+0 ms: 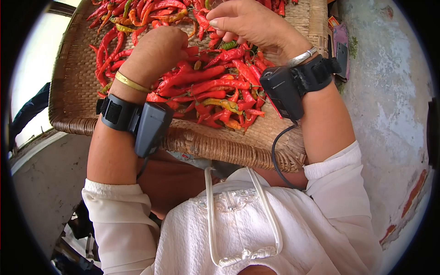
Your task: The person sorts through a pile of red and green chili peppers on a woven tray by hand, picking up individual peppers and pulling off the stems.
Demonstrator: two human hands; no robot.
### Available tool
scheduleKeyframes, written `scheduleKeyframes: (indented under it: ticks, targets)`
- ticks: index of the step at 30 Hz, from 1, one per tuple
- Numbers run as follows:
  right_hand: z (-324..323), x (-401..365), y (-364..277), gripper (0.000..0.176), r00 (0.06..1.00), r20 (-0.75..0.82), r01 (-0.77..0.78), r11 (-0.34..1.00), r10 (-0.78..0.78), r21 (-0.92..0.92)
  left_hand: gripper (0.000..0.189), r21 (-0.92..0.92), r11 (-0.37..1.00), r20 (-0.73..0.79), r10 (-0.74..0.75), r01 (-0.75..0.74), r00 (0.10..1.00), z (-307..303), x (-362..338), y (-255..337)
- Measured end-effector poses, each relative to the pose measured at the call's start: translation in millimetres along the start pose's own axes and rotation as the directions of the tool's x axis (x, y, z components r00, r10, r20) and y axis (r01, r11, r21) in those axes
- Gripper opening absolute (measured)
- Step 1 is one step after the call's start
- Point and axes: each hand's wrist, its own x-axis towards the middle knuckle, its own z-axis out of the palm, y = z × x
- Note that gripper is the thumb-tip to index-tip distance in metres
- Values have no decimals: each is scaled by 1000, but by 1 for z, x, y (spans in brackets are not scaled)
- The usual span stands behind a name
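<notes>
Many red chili peppers (pixel 206 87) lie heaped on a woven basket tray (pixel 247 151), with a few yellow and green ones among them. My left hand (pixel 160 50) is curled closed over the left part of the heap, its back towards the camera. Red peppers show right beside its fingers, but its fingertips and what they hold are hidden. Over the upper middle of the heap, my right hand (pixel 250 23) has its thumb and fingers bent and apart, with nothing visible between them. A green pepper (pixel 228 45) lies just below its fingers.
The tray's thick woven rim runs close in front of my lap. A phone (pixel 342 55) and a pink item (pixel 339 34) are beyond its right edge, near a worn wall (pixel 389 91). Dark devices with cables are strapped to both forearms.
</notes>
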Motion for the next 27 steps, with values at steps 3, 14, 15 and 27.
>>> scheduleKeyframes:
  ticks: [3,14,15,27]
  targets:
    - [4,-2,3,24,1000,-19,-18,1000,18,1,13,63,997,-3,39,-39,999,2,-1,-1]
    - [6,-9,-9,32,992,76,117,959,-101,-260,13,48,991,-367,130,-121,921,-5,1,24]
    - [5,-9,-12,32,991,92,119,948,-96,-294,15,-22,992,-383,105,-123,918,-5,2,24]
    - [-14,-16,-45,21,961,-84,-266,964,263,-29,30,-193,977,-371,11,-89,928,-4,4,11]
